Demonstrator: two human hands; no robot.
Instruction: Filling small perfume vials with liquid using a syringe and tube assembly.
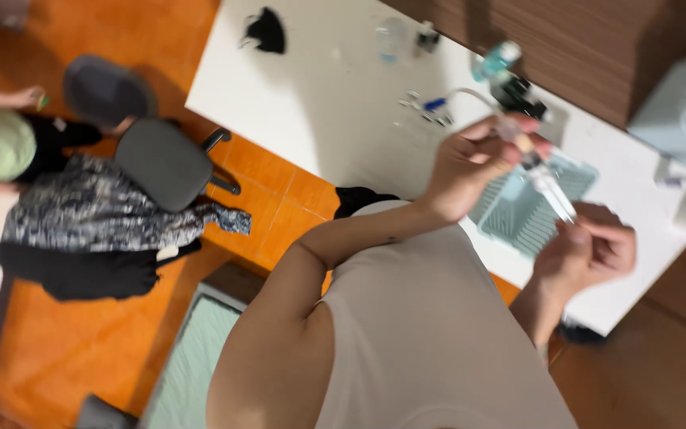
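Above the white worktop (319, 103), left hand (470, 163) and right hand (589, 250) each pinched one end of a clear syringe-like tube (545, 181); teal basket (529, 210) below; stage of work indeterminate.

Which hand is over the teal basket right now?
The left hand, pinching the upper end of the clear tube above the teal basket. The right hand is past its edge.

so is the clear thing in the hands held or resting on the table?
Held. The clear slender item is off the white table, between the left hand and right hand, above the teal basket.
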